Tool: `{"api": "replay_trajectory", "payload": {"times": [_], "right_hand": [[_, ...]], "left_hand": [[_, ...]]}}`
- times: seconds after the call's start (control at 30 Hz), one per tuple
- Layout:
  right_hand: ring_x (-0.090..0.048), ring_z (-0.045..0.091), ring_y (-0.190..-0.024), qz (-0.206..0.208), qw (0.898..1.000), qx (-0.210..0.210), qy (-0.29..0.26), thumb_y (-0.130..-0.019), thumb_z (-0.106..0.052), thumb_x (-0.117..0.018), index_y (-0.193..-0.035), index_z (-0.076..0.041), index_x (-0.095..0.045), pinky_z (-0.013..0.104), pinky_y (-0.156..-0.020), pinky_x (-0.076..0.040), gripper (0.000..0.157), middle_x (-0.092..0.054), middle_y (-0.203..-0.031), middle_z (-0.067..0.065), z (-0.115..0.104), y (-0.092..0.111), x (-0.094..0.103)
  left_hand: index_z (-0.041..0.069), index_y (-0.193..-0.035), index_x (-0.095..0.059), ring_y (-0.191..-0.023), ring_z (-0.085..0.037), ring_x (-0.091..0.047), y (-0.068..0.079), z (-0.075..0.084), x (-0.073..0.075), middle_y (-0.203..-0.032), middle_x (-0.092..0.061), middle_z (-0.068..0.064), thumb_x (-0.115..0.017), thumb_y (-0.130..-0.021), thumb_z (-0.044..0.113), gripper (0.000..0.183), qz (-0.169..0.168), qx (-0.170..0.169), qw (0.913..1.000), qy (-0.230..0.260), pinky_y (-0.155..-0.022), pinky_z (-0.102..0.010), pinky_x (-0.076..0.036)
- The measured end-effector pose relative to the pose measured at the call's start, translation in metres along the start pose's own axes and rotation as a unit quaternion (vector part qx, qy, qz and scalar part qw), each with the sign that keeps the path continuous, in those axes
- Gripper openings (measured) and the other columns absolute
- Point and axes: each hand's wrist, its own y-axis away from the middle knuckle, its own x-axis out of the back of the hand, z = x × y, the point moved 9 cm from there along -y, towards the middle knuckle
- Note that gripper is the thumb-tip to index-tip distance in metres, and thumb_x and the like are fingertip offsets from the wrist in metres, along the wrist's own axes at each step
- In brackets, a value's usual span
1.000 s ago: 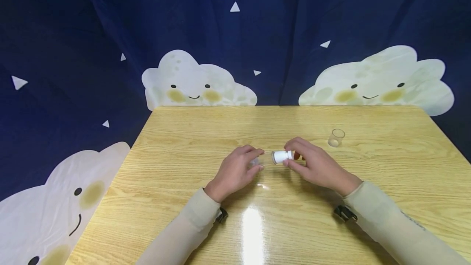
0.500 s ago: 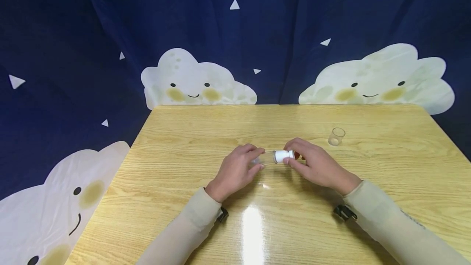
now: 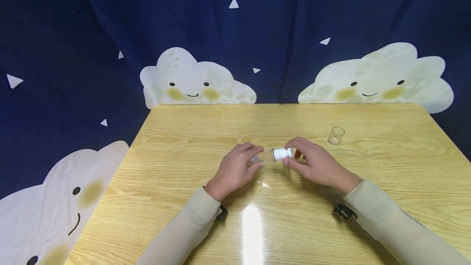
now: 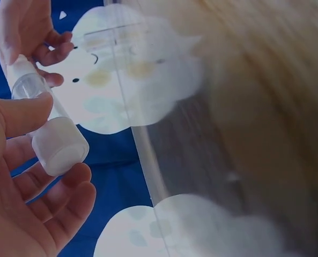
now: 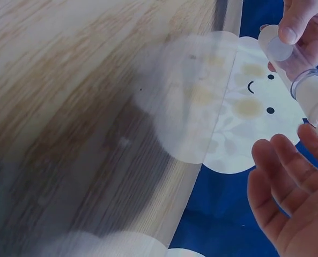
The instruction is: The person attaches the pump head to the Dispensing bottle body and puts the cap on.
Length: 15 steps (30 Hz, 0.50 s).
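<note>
Above the middle of the table, a small clear bottle (image 3: 267,156) lies sideways between the two hands. Its stepped white top (image 3: 281,153) points right. In the left wrist view its other end (image 4: 65,147) looks white and flat. The left hand (image 3: 235,169) grips the clear end between thumb and fingers, partly covering it. At the white top, the right hand (image 3: 318,162) pinches with thumb and index finger. From the right wrist, the clear body (image 5: 298,64) slants up toward the left hand, while the right hand's other fingers (image 5: 287,166) spread below.
A clear, cup-shaped cylinder (image 3: 335,137) stands on the wooden table (image 3: 184,134), beyond the right hand. Behind the table's far edge hangs a dark blue curtain (image 3: 276,23) with white clouds. Light glares off the tabletop in front of the hands.
Both hands stay nearly in place. Between them the bottle has shifted only slightly, first a little right and then back. The head view has tilted a touch.
</note>
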Motion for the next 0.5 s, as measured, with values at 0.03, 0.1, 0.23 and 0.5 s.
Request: {"api": "replay_trajectory", "payload": {"times": [0.03,0.1,0.23,0.5], "right_hand": [[-0.059,0.009,-0.080,0.003,1.000,0.002,-0.001,-0.091,-0.026,-0.072,-0.113,-0.017,-0.063,0.024,-0.065,-0.050,0.026,-0.068,-0.107,-0.002,-0.0005,0.0002,0.0007],[-0.059,0.009,-0.079,0.010,1.000,0.008,-0.003,-0.089,-0.024,-0.075,-0.117,-0.017,-0.063,0.023,-0.064,-0.049,0.031,-0.068,-0.108,-0.002,-0.0018,0.0003,0.0021],[-0.060,0.008,-0.079,0.019,1.000,0.019,-0.003,-0.088,-0.019,-0.076,-0.115,-0.019,-0.064,0.022,-0.063,-0.049,0.029,-0.068,-0.107,-0.004,-0.0041,0.0002,0.0036],[-0.059,0.008,-0.080,0.012,1.000,0.015,0.004,-0.090,-0.020,-0.074,-0.111,-0.020,-0.064,0.022,-0.064,-0.048,0.023,-0.067,-0.104,-0.005,-0.0051,0.0008,0.0029]], "left_hand": [[0.013,-0.127,-0.067,-0.101,-0.018,-0.065,0.0000,-0.0005,-0.0002,-0.116,-0.070,-0.003,-0.074,-0.090,0.025,0.040,-0.001,0.001,1.0000,0.003,-0.079,-0.030,-0.056],[0.012,-0.126,-0.067,-0.101,-0.017,-0.065,0.0003,-0.0009,-0.0006,-0.115,-0.070,-0.003,-0.074,-0.090,0.025,0.039,-0.002,0.002,1.0000,0.003,-0.078,-0.029,-0.056],[0.013,-0.126,-0.068,-0.101,-0.018,-0.066,0.0008,-0.0009,-0.0011,-0.115,-0.070,-0.003,-0.074,-0.090,0.026,0.039,-0.002,0.002,1.0000,0.002,-0.080,-0.029,-0.056],[0.013,-0.126,-0.068,-0.102,-0.020,-0.067,0.0013,-0.0001,-0.0001,-0.117,-0.072,-0.004,-0.074,-0.089,0.025,0.039,-0.002,0.009,0.9999,0.006,-0.081,-0.033,-0.057]]}}
